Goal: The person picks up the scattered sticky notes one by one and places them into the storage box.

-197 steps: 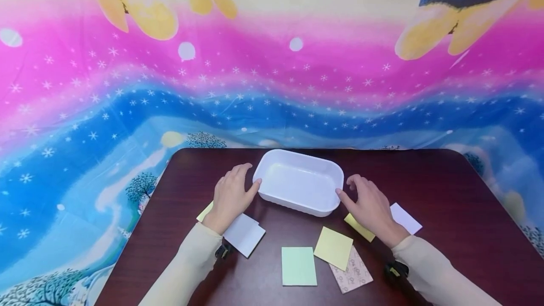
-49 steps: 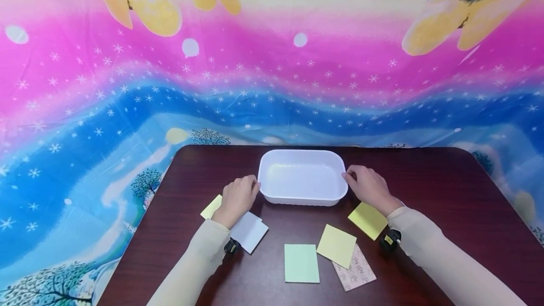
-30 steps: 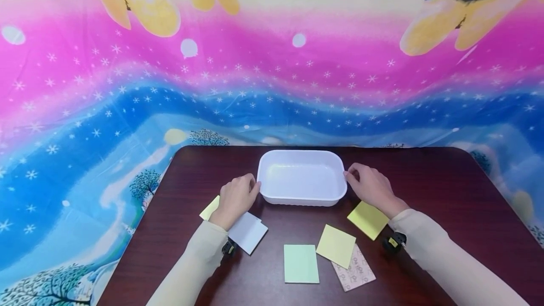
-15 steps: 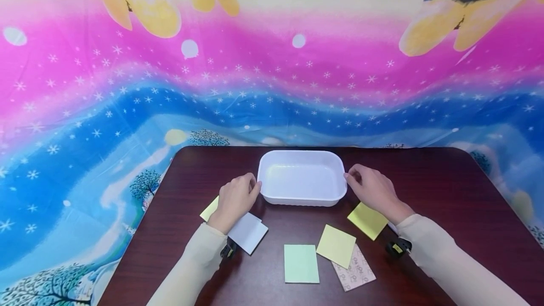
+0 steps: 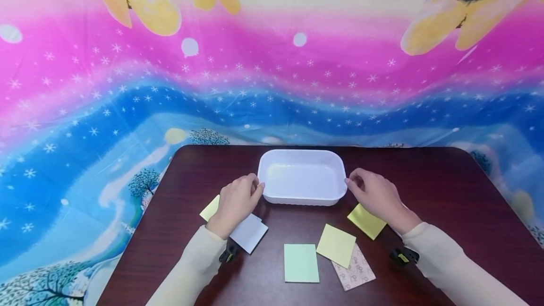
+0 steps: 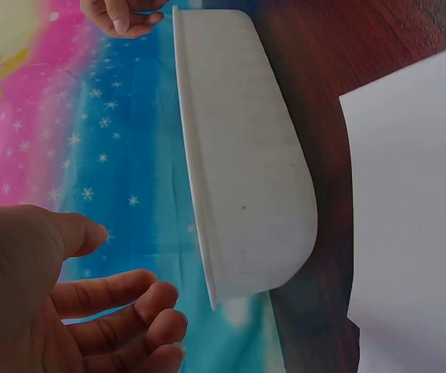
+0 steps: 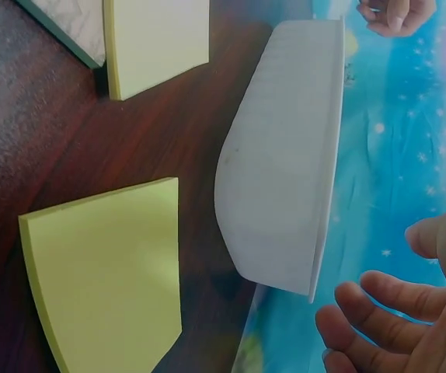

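Observation:
A white plastic tray [image 5: 302, 178] stands at the far middle of the dark table, its long side facing me. My left hand [image 5: 236, 198] is by its left end; in the left wrist view the loosely bent fingers [image 6: 114, 326] and thumb stay apart from the tray wall [image 6: 246, 155], with nothing between them. At the tray's right end is my right hand [image 5: 377, 197]. The right wrist view shows its thumb and relaxed fingers [image 7: 386, 311] separated, a small gap from the tray wall [image 7: 285, 155].
Nearer me lie a green sticky-note pad [image 5: 301, 263], a pale yellow pad [image 5: 336, 245] over a patterned pink one [image 5: 357, 270], and a darker yellow pad [image 5: 366, 221]. White pads [image 5: 250, 233] and another yellow pad [image 5: 210, 208] lie under my left forearm. A printed cloth [image 5: 272, 60] hangs behind.
The tray, slanted at first, has turned square to the table. My fingers, pinching its ends a second or so ago, have loosened and drawn back slightly. The pads lie still.

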### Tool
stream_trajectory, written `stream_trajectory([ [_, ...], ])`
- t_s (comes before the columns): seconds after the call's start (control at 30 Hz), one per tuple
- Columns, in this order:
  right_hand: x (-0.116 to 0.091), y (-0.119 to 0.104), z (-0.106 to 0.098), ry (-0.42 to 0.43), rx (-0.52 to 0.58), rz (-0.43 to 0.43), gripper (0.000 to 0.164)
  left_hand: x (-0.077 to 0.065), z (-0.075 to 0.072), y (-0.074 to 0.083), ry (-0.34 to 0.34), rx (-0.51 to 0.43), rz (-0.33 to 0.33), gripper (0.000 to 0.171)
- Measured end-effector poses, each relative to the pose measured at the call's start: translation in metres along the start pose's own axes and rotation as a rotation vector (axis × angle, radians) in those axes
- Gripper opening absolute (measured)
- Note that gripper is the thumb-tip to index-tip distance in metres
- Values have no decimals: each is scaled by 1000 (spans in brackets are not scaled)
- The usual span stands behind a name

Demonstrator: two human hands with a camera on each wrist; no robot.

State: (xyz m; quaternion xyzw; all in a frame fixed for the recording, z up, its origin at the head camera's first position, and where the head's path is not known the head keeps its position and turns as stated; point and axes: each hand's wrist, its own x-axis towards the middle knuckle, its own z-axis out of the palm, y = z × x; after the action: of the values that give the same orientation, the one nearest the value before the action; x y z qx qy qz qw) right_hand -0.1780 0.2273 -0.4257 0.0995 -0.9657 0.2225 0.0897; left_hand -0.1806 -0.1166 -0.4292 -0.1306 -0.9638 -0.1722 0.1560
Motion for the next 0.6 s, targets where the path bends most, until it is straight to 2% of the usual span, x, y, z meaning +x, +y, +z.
stream_trajectory([
  [0.3,-11,-7,-1,-1,-19,-30,31,-7,-4,6,12,-15,34,24],
  [0.6,-22,-17,-6,22,-34,-55,20,-15,-8,16,28,-22,98,26],
])
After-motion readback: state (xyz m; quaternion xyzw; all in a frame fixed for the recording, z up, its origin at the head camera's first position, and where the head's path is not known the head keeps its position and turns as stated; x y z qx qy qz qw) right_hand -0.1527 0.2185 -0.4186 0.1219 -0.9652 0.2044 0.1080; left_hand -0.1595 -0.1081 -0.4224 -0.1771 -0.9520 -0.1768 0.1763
